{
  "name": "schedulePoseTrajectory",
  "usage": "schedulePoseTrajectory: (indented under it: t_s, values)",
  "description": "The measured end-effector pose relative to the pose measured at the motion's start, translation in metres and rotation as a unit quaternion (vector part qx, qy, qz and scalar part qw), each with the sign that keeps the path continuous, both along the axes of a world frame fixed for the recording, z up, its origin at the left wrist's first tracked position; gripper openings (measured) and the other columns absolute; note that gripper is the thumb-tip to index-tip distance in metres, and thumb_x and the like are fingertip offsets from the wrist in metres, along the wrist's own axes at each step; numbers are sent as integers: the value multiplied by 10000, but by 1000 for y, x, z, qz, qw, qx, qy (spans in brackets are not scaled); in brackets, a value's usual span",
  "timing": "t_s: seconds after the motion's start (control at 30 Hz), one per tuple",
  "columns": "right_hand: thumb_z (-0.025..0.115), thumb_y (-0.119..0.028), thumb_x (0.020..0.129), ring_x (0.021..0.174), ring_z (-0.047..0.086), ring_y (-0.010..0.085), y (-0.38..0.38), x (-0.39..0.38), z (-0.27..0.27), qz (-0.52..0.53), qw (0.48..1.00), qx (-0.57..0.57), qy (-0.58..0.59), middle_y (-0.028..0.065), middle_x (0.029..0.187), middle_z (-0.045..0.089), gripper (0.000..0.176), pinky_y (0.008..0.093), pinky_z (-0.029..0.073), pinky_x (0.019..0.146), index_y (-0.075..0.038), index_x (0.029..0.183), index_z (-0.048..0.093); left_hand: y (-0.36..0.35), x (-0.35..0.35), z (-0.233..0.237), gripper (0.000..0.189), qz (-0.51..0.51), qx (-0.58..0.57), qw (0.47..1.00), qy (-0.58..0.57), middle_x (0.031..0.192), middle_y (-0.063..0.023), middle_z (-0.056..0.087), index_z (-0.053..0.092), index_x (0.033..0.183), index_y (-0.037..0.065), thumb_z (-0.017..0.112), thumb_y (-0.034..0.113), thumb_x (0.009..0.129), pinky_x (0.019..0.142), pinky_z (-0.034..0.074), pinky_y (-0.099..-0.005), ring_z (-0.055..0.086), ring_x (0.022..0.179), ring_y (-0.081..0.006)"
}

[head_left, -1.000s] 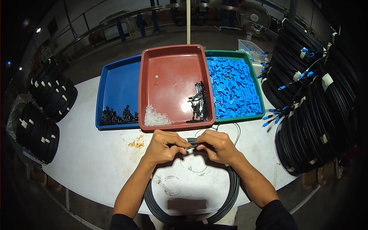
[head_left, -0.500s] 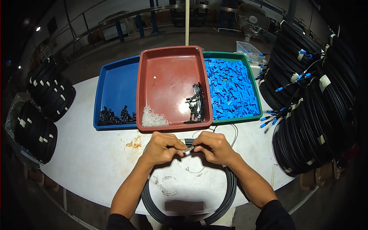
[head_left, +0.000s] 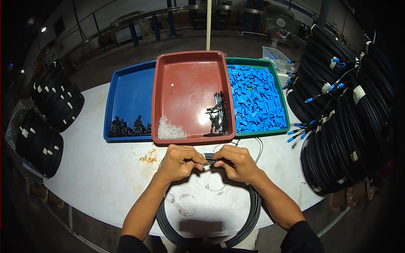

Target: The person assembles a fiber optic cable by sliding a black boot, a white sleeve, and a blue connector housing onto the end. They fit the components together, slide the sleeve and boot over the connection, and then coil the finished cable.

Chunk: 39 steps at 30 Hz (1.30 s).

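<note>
My left hand [head_left: 180, 162] and my right hand [head_left: 237, 162] face each other over the table, each in a pinch. Between their fingertips is a small dark piece with a pale lower side [head_left: 207, 165]; the fingers cover most of it, and I cannot tell its kind. Behind and below the hands lies a coil of black cable [head_left: 255, 202], looping round toward the table's near edge. A pale band shows on the coil just past the fingertips. Thin cable [head_left: 260, 148] curves out beyond my right hand, toward the trays.
Past my hands stand a blue tray [head_left: 130, 78] with black parts, a red tray [head_left: 185, 97] with clear pieces and black parts, and a green tray [head_left: 282, 107] full of blue pieces. Cable coils stack at left [head_left: 40, 145] and right [head_left: 337, 156], the right ones with blue-tipped ends.
Both hands keep their pinch at nearly the same spot, and the small piece between the fingertips has tilted slightly. The whole view has shifted a little.
</note>
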State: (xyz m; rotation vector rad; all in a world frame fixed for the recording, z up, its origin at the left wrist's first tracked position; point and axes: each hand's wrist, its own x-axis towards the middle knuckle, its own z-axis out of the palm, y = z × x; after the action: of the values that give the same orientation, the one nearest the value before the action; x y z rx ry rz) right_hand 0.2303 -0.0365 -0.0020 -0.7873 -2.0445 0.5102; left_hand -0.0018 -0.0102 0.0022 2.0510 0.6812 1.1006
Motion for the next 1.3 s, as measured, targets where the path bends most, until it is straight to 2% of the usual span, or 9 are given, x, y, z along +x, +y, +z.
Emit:
schedulePoseTrajectory:
  t_s: [0.07, 0.2, 0.3, 0.37, 0.6, 0.77, 0.9, 1.07, 1.3]
  values:
    - [762, 10, 812, 695, 648, 330, -1, -2, 1, 1, 1000, 3, -1, 148, 825, 657, 159, 403, 511, 618, 5, 942, 670, -1, 0, 2, 255, -9, -59, 998, -32, 782, -172, 757, 759, 781, -62, 582, -199, 659, 625, 611, -310, 741, 664, -220]
    - [761, 5, 817, 692, 647, 327, 0, -1, -2, -1, 1000, 8, 12, 144, 823, 653, 161, 399, 513, 620, 3, 949, 669, 0, 2, 2, 253, -8, -22, 1000, -16, 782, -176, 756, 758, 783, -66, 577, -202, 670, 619, 612, -310, 741, 666, -217]
    - [760, 0, 824, 697, 649, 326, -1, -1, 0, 3, 1000, 7, -2, 145, 824, 655, 159, 401, 514, 622, 3, 954, 668, -1, 1, 1, 316, -13, -20, 999, -48, 792, -218, 742, 742, 759, -90, 487, -204, 612, 568, 617, -310, 713, 639, -224]
    - [759, -7, 830, 702, 650, 326, 0, -1, -2, -2, 1000, 8, -4, 146, 826, 653, 160, 403, 515, 626, 3, 960, 667, 1, -1, -2, 246, -8, -44, 999, -29, 786, -163, 760, 770, 812, -55, 613, -193, 682, 618, 607, -301, 739, 668, -198]
    - [752, -42, 853, 720, 649, 328, -1, 0, 0, -19, 999, 26, -24, 146, 840, 643, 171, 411, 523, 651, -1, 993, 664, 6, -3, -11, 195, 28, -29, 999, -26, 815, -155, 767, 787, 869, -33, 721, -137, 718, 617, 590, -284, 737, 670, -186]
    - [753, -72, 858, 729, 653, 331, 0, 1, -4, -34, 998, 41, -28, 143, 852, 640, 176, 420, 524, 658, -10, 996, 662, 4, -3, -8, 212, 69, -10, 998, 1, 859, -140, 776, 786, 921, -24, 771, -85, 718, 673, 583, -294, 741, 725, -189]
    - [733, -124, 872, 718, 663, 339, 0, 5, -8, -114, 988, 74, -67, 132, 838, 632, 163, 443, 524, 623, -36, 969, 636, 3, -2, -2, 228, 85, 44, 994, 44, 877, -125, 778, 789, 944, -1, 825, -12, 719, 711, 586, -309, 746, 771, -209]
    - [702, -155, 896, 669, 669, 358, 9, 14, -13, -211, 970, 91, -86, 133, 837, 634, 156, 459, 521, 566, -46, 929, 595, -1, 2, -1, 189, 84, 46, 992, 80, 959, -139, 780, 786, 952, 8, 830, 28, 769, 776, 599, -322, 761, 844, -228]
    - [653, -165, 948, 680, 660, 386, 25, 48, -10, -321, 942, 76, -54, 148, 848, 648, 137, 491, 521, 585, -43, 947, 592, 4, 10, 16, 209, 80, 38, 988, 128, 968, -120, 786, 781, 994, 9, 821, 76, 800, 754, 590, -307, 755, 839, -202]
